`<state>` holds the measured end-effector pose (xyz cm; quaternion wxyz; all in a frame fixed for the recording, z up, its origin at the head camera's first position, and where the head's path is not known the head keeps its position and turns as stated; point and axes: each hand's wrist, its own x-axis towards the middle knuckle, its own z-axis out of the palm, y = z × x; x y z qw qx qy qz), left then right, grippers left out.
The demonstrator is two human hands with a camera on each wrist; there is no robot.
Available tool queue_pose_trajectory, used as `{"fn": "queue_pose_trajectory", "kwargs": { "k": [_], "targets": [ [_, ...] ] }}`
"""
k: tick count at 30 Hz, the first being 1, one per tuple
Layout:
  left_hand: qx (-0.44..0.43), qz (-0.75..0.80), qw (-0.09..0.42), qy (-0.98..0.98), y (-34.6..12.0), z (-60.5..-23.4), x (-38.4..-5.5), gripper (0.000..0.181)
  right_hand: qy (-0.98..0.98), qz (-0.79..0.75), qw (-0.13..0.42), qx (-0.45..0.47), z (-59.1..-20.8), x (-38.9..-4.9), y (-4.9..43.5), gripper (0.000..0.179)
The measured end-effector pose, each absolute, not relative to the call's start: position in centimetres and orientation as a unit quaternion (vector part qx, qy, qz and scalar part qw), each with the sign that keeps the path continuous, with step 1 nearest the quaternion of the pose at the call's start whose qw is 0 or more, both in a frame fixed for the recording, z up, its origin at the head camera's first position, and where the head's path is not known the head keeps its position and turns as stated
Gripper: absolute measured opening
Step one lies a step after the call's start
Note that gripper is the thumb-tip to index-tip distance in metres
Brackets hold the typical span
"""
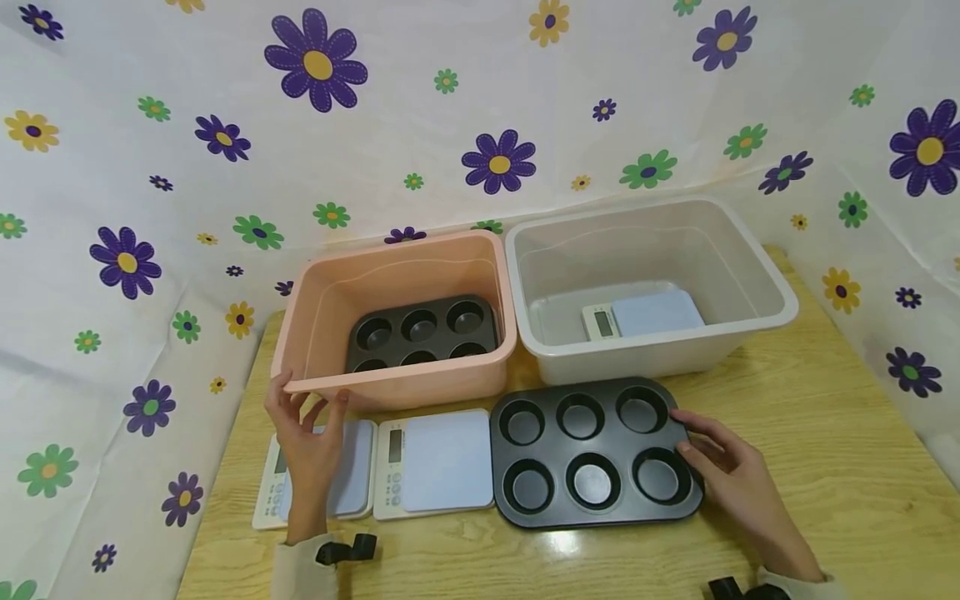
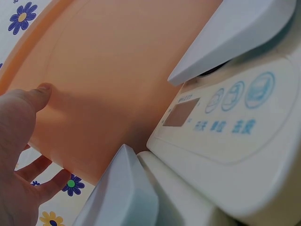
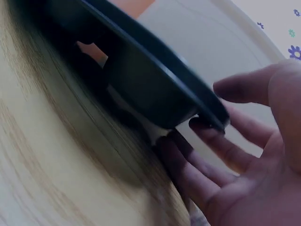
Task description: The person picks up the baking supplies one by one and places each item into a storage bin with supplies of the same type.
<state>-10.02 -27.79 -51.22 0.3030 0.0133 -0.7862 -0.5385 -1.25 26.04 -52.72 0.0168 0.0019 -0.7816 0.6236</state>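
Note:
At the front left corner of a pink plastic bin (image 1: 420,387), my left hand (image 1: 309,442) grips the wall. In the left wrist view its thumb (image 2: 41,96) presses the outer wall, and the other fingers reach round the corner. My right hand (image 1: 731,471) holds the right edge of a dark six-cup muffin tin (image 1: 592,446). The right wrist view has the thumb over the tin's rim (image 3: 188,89) and fingers underneath, close over the table. Left of the tin lie two white kitchen scales, one beside it (image 1: 447,460) and another (image 1: 352,471) partly behind my left hand.
Inside the pink bin lies a second dark muffin tin (image 1: 420,327). A grey-white bin (image 1: 637,354) stands to its right with a kitchen scale (image 1: 652,312) in it. Flower-patterned cloth (image 1: 405,108) hangs behind the wooden table (image 1: 832,433).

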Motion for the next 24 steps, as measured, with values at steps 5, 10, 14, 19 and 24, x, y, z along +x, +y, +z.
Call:
{"fn": "queue_pose_trajectory", "kwargs": {
  "k": [5, 10, 14, 19, 24],
  "targets": [
    [0.014, -0.537, 0.303, -0.787, -27.68, -50.94, -10.07, 0.09, -0.771, 0.637, -0.003, 0.028, -52.85, -0.78, 26.52, 0.05],
    [0.011, -0.542, 0.304, -0.783, -27.59, -50.86, -10.07, 0.09, -0.785, 0.618, -0.029, 0.014, -52.75, -0.53, 26.61, 0.059],
    [0.008, -0.546, 0.306, -0.779, -27.58, -50.92, -10.03, 0.09, -0.784, 0.617, -0.053, 0.024, -52.53, -0.57, 26.5, 0.066],
    [0.007, -0.547, 0.308, -0.778, -27.6, -51.05, -10.0, 0.09, -0.775, 0.624, -0.093, 0.036, -52.18, -0.65, 26.31, 0.076],
    [0.008, -0.545, 0.307, -0.78, -27.69, -51.1, -9.96, 0.09, -0.786, 0.609, -0.108, 0.022, -52.17, -0.56, 26.09, 0.08]
  ]
}}
